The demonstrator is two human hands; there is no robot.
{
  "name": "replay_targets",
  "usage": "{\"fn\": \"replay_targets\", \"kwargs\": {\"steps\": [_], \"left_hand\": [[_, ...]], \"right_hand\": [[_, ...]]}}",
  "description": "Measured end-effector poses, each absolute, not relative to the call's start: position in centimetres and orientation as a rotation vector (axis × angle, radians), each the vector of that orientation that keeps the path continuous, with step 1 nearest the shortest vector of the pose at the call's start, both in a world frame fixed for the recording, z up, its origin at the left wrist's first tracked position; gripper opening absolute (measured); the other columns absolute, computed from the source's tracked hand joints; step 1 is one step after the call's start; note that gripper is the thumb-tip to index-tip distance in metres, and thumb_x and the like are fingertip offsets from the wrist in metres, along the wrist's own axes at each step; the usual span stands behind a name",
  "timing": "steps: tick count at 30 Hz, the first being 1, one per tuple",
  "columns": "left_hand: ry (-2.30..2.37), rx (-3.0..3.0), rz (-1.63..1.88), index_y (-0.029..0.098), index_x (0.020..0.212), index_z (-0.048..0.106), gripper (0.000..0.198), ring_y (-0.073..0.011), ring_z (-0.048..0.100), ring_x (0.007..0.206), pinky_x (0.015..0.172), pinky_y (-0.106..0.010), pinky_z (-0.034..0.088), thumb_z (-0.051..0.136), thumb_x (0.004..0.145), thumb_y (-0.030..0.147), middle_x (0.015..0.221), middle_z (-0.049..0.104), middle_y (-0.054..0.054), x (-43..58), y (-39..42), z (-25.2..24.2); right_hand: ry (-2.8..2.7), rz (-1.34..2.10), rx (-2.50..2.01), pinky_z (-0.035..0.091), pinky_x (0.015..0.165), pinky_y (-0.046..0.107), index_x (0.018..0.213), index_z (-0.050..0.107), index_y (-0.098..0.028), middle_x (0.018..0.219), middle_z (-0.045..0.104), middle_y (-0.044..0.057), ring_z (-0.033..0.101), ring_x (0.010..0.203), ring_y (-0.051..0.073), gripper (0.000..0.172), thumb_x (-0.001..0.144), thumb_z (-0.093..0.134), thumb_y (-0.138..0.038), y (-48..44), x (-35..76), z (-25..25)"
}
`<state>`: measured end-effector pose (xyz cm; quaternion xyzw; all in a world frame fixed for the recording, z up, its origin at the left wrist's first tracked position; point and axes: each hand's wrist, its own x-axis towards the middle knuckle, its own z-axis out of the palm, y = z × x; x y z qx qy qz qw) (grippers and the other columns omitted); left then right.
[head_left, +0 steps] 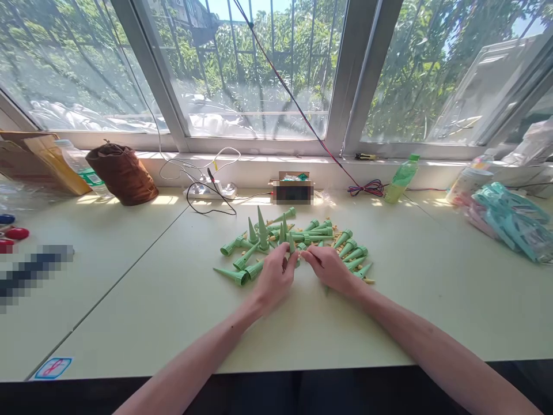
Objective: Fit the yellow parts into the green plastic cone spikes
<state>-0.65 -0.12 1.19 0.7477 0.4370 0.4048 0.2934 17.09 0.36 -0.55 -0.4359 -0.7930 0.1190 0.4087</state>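
Note:
A heap of several green plastic cone spikes (302, 236) lies on the pale table (173, 311), some upright, some on their sides, with small tan pieces mixed in. My left hand (276, 278) is curled around one green spike (292, 245) at the heap's near edge. My right hand (329, 269) meets it from the right, fingers pinched on the same spike or a small part at its end; what the fingertips hold is hidden. Loose spikes (235, 275) lie just left of my left hand.
On the far side under the window sit a brown pouch (122, 173), a white power strip with cables (209, 189), a small box (292, 189), a green bottle (401, 178) and teal packets (512, 222). Cardboard and a water bottle stand at the far left.

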Motion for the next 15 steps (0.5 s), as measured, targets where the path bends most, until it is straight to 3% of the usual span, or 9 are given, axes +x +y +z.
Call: {"fn": "replay_targets", "kwargs": {"steps": [4,10,15], "left_hand": [[1.178,1.985,1.083,0.02,0.075,0.037,0.03,-0.0087,0.03,0.05,0.05,-0.023,0.022,0.045,0.096,0.04,0.06,0.035,0.006,-0.66,-0.05,1.2],[1.216,1.953,1.109,0.019,0.083,0.048,0.024,-0.009,0.031,0.05,0.049,-0.023,0.022,0.045,0.096,0.039,0.061,0.038,0.005,-0.74,0.08,1.05],[1.209,1.909,1.111,0.019,0.083,0.051,0.025,-0.0086,0.028,0.048,0.047,-0.023,0.019,0.048,0.095,0.04,0.058,0.036,0.006,-0.66,-0.08,1.26]], "right_hand": [[-1.976,0.314,-1.114,0.028,0.053,0.025,0.064,0.044,-0.02,0.056,0.041,-0.004,0.035,0.051,0.01,0.042,0.101,0.041,-0.039,0.22,17.0,-0.36],[-1.921,0.34,-1.074,0.039,0.058,0.024,0.095,0.06,-0.019,0.069,0.059,-0.001,0.049,0.056,0.011,0.018,0.096,0.053,-0.035,0.0,16.88,-0.19],[-1.925,0.338,-1.036,0.042,0.06,0.025,0.093,0.06,-0.019,0.073,0.063,0.001,0.054,0.06,0.013,0.017,0.097,0.051,-0.033,0.15,16.87,-0.49]]}}
